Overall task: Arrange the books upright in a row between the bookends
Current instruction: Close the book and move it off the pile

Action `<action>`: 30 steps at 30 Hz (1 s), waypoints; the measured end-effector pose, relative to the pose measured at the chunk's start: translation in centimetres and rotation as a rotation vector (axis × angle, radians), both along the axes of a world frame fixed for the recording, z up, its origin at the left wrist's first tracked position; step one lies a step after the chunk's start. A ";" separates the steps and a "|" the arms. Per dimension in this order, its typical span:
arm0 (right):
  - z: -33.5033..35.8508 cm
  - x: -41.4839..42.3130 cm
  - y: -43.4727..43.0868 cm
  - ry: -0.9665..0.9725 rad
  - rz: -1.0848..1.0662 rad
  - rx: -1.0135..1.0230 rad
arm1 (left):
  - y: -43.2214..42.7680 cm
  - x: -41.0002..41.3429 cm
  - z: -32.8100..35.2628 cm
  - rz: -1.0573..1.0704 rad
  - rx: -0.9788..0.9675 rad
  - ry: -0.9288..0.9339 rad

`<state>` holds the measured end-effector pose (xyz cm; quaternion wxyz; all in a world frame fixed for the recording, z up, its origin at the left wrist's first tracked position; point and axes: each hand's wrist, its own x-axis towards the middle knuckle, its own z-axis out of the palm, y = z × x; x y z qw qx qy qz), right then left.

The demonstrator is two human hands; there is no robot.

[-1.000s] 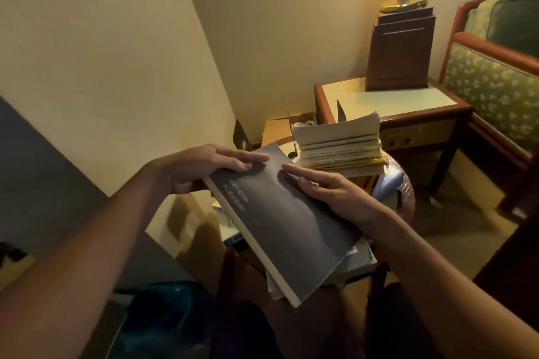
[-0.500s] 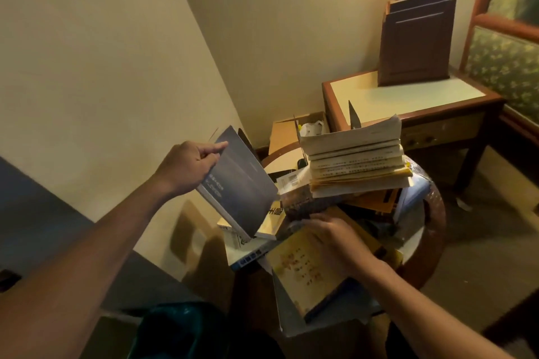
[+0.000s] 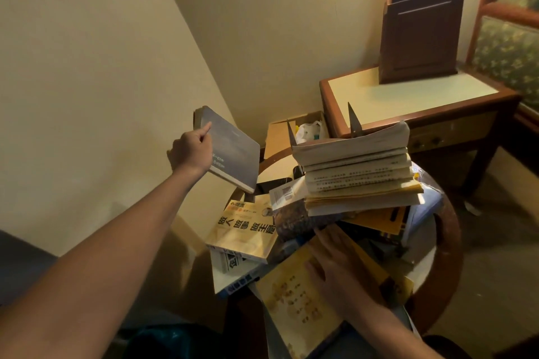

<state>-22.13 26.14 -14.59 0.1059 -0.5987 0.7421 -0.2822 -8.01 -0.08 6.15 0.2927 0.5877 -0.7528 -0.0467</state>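
While the left hand [image 3: 191, 151] grips a dark grey paperback book [image 3: 233, 151] raised over the round wooden table [image 3: 449, 242], the right hand [image 3: 335, 268] lies flat, fingers straight, on a yellow softcover book [image 3: 291, 294]. A stack of pale paperbacks [image 3: 355, 172] lies flat; nothing appears upright between the dark pointed metal bookends [image 3: 353, 122], so the task seems barely begun

We note left arm reaching forward and up, forearm bare, wrist straight. Left hand [image 3: 191, 151] grips grey book [image 3: 233, 151] by its edge, forefinger laid along cover. Right arm enters from lower right. Right hand [image 3: 335, 268] lies palm down on yellow book [image 3: 291, 297], fingers seemingly straight; view is blurred there.
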 end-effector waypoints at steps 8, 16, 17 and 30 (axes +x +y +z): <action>-1.5 0.1 -0.3 0.054 -0.041 0.005 | -3.4 -2.8 -4.3 0.061 0.033 -0.191; -2.2 0.2 -0.5 0.102 -0.053 0.008 | -4.4 -3.9 -8.4 -0.062 0.148 -0.263; -2.1 0.2 -0.5 0.118 -0.057 0.004 | -4.5 -4.0 -8.6 -0.075 0.160 -0.276; -1.0 0.1 -0.5 0.137 -0.058 -0.019 | -3.9 -2.7 -8.5 -0.224 -0.016 -0.451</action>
